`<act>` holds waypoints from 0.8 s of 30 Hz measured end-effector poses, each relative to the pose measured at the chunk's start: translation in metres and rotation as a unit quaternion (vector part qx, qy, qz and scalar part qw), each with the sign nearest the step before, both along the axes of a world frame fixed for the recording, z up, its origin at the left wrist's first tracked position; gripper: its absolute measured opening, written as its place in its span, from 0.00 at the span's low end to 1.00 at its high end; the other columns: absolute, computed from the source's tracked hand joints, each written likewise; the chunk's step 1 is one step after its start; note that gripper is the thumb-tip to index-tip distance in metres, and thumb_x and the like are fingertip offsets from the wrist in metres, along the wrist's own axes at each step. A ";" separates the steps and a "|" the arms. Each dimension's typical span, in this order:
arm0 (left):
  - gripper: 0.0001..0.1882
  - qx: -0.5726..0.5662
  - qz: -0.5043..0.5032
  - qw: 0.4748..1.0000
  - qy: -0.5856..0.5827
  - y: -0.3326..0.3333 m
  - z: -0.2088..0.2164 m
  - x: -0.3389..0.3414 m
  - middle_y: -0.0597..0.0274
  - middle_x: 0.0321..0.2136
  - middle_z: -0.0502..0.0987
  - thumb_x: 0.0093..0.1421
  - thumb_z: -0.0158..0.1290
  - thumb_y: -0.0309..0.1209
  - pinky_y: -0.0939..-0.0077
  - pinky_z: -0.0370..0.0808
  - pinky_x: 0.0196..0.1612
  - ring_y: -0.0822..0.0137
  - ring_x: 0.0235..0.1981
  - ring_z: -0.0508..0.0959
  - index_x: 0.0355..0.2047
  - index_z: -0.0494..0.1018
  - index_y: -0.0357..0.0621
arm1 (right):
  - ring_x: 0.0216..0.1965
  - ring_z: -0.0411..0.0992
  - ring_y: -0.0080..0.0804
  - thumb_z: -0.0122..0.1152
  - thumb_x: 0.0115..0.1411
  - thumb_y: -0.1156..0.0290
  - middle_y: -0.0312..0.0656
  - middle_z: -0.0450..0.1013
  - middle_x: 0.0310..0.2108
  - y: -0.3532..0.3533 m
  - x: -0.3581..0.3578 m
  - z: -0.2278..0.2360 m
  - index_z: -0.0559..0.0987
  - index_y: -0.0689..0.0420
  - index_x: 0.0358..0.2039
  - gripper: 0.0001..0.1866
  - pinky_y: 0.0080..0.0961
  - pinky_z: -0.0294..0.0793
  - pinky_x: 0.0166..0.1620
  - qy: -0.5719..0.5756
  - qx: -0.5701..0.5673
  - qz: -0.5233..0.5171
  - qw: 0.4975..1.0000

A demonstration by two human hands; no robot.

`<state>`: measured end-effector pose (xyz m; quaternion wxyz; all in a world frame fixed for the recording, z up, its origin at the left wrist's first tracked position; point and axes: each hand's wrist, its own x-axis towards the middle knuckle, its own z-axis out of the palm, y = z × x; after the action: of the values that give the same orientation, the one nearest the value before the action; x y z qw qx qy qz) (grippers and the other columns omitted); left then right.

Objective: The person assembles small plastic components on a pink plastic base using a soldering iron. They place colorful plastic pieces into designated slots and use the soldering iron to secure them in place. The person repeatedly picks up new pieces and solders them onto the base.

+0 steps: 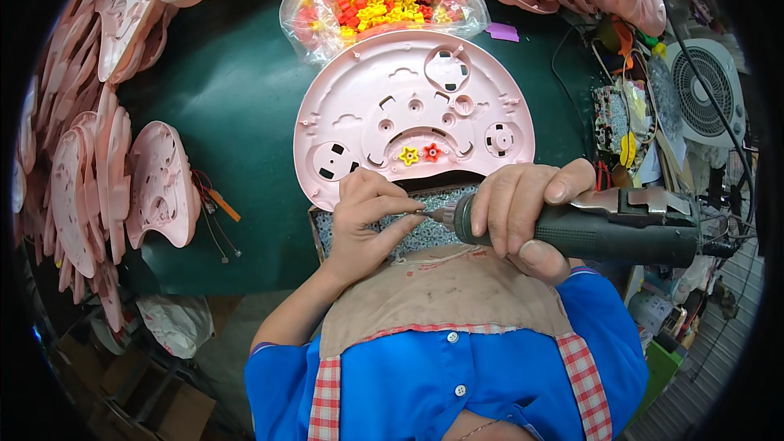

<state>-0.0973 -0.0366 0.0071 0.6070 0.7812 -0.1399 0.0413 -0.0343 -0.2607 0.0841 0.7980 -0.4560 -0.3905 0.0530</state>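
Shell at frame centre, on worktop; yellow star and red star seated, fastening probably pending. Left hand: fingers pinched at tip of driver; any screw indiscernible. Right hand: fingers wrapped round driver. Loose hardware below shell; bag crowds shell's top edge.

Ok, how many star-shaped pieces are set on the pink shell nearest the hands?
2: the yellow star and, just right of it, the red star, near the notched edge of the pink shell. The clear bag holds more, some hidden in the pile.
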 end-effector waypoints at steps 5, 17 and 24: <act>0.11 -0.008 0.012 1.000 -0.012 -0.002 -0.001 0.000 0.65 0.31 0.81 0.50 0.69 0.21 0.67 0.66 0.49 0.64 0.38 0.74 0.36 0.86 0.43 | 0.29 0.77 0.31 0.63 0.61 0.80 0.36 0.72 0.25 -0.008 -0.001 0.007 0.63 0.50 0.62 0.31 0.40 0.80 0.40 0.015 -0.007 -0.010 1.000; 0.22 0.080 0.076 0.981 -0.158 0.027 0.011 -0.011 0.59 0.37 0.84 0.48 0.74 0.27 0.63 0.77 0.39 0.56 0.35 0.82 0.44 0.82 0.41 | 0.26 0.73 0.29 0.67 0.63 0.72 0.35 0.70 0.23 0.010 -0.010 -0.001 0.64 0.49 0.57 0.26 0.36 0.77 0.38 0.072 -0.066 -0.103 0.990; 0.12 0.503 0.244 0.829 -0.040 0.209 -0.042 -0.055 0.56 0.45 0.80 0.56 0.57 0.17 0.57 0.79 0.50 0.48 0.46 0.80 0.42 0.79 0.38 | 0.26 0.70 0.28 0.65 0.60 0.73 0.35 0.68 0.23 0.005 0.005 -0.010 0.68 0.53 0.57 0.26 0.33 0.75 0.36 0.052 -0.044 -0.181 0.981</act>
<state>-0.1526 0.1728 -0.0348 0.0946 0.9847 0.0293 0.1434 -0.0295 -0.2556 0.0736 0.7927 -0.5507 -0.2563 -0.0513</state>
